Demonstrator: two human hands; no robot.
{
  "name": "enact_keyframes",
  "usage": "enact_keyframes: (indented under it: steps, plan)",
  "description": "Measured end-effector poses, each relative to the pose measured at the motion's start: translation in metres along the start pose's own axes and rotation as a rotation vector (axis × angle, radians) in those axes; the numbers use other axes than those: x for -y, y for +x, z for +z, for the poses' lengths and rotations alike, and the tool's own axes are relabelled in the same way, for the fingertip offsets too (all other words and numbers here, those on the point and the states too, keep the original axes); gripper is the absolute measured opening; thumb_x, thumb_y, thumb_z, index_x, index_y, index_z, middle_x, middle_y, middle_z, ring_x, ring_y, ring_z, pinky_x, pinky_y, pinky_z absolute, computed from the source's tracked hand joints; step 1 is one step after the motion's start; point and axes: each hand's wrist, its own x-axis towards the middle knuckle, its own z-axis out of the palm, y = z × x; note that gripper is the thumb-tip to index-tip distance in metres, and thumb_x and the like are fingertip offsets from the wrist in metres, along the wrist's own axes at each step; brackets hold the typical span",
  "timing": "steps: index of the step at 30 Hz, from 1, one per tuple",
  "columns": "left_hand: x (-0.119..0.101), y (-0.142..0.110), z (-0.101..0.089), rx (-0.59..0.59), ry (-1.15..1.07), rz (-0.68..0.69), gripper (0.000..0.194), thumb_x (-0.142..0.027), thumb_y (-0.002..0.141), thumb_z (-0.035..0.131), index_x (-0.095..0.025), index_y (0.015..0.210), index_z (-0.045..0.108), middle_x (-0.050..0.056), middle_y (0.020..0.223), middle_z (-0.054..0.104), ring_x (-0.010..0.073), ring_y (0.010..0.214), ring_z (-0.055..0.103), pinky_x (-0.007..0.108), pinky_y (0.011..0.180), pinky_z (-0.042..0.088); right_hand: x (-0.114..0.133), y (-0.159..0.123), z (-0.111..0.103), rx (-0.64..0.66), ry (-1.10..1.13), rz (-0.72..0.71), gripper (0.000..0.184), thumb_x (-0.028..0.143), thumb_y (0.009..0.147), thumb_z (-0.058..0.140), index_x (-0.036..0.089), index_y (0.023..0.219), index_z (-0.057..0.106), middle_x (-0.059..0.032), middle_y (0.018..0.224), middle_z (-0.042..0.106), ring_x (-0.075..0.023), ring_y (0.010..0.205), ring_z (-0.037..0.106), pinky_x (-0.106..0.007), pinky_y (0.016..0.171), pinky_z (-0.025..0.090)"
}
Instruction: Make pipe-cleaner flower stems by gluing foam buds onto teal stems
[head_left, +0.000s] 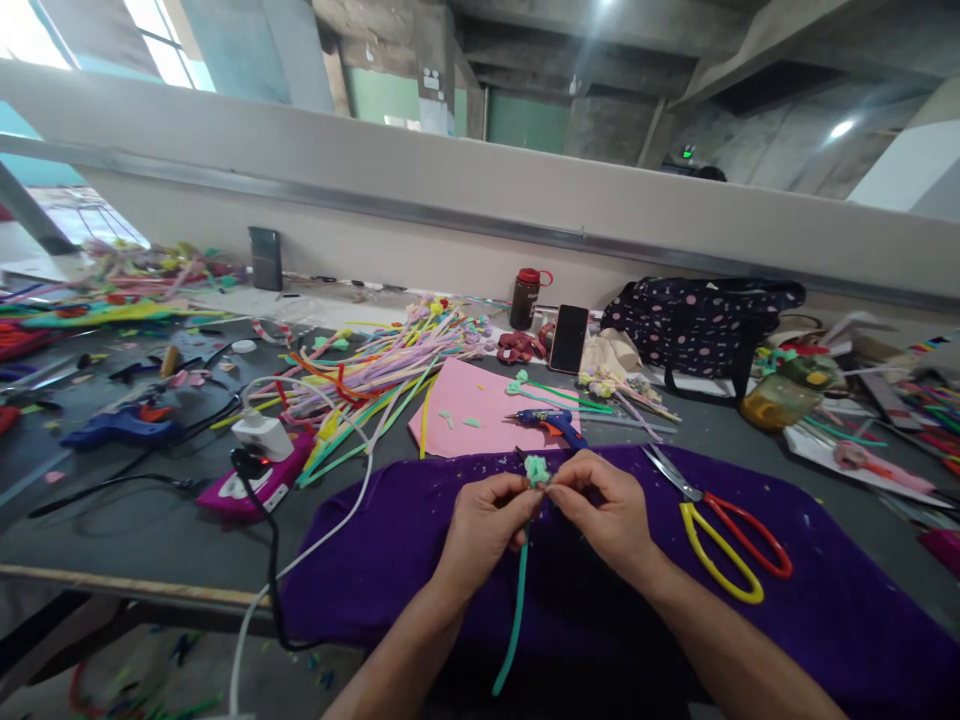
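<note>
Head view, left hand [487, 525] and right hand [604, 510], fingers pinched on green flower [537, 470], scissors [709, 515] near right.

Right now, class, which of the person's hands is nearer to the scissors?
Right. The right hand is between the scissors and the green fuzzy piece, fingertips at its edge; the left hand holds the piece from the opposite side, farther from the scissors.
</note>
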Motion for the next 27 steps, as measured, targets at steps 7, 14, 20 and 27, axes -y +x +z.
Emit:
enact_keyframes:
  steps: [7, 14, 20, 27]
  plan:
    - [0.0011, -0.0018, 0.0005, -0.02, 0.1, 0.034, 0.021, -0.035, 0.072, 0.059, -0.015, 0.067, 0.061, -0.005, 0.046, 0.046, 0.0063, 0.039, 0.042, 0.017, 0.04, 0.032, -0.0017, 0.0007, 0.0025, -0.012, -0.035, 0.007, 0.009, 0.023, 0.075, 0.06, 0.018, 0.068, 0.06, 0.001, 0.06, 0.052, -0.0104, 0.051, 0.045, -0.023, 0.048, 0.034]
    - [0.0026, -0.0024, 0.0003, -0.015, 0.128, 0.065, 0.023, -0.035, 0.074, 0.057, -0.015, 0.062, 0.057, -0.005, 0.048, 0.044, 0.0063, 0.042, 0.041, 0.017, 0.042, 0.031, -0.0016, 0.0013, 0.0029, -0.001, -0.053, 0.012, 0.013, 0.019, 0.077, 0.057, 0.017, 0.064, 0.058, 0.0013, 0.059, 0.05, -0.0098, 0.052, 0.044, -0.022, 0.049, 0.034]
    - [0.0038, -0.002, 0.0003, -0.011, 0.134, 0.069, 0.02, -0.033, 0.074, 0.056, -0.015, 0.066, 0.059, -0.005, 0.047, 0.044, 0.0068, 0.042, 0.041, 0.018, 0.043, 0.031, -0.0034, 0.0026, 0.0035, -0.005, -0.049, 0.025, 0.014, 0.017, 0.076, 0.056, 0.016, 0.062, 0.056, 0.0026, 0.057, 0.048, -0.0086, 0.05, 0.042, -0.021, 0.048, 0.032]
    - [0.0048, -0.0014, -0.0001, 0.03, 0.146, 0.078, 0.023, -0.034, 0.076, 0.055, -0.015, 0.065, 0.057, -0.005, 0.048, 0.045, 0.0069, 0.042, 0.041, 0.018, 0.043, 0.031, -0.0031, 0.0018, 0.0035, 0.006, -0.041, 0.019, 0.014, 0.016, 0.076, 0.055, 0.015, 0.062, 0.056, 0.0029, 0.058, 0.048, -0.0081, 0.051, 0.042, -0.021, 0.048, 0.032]
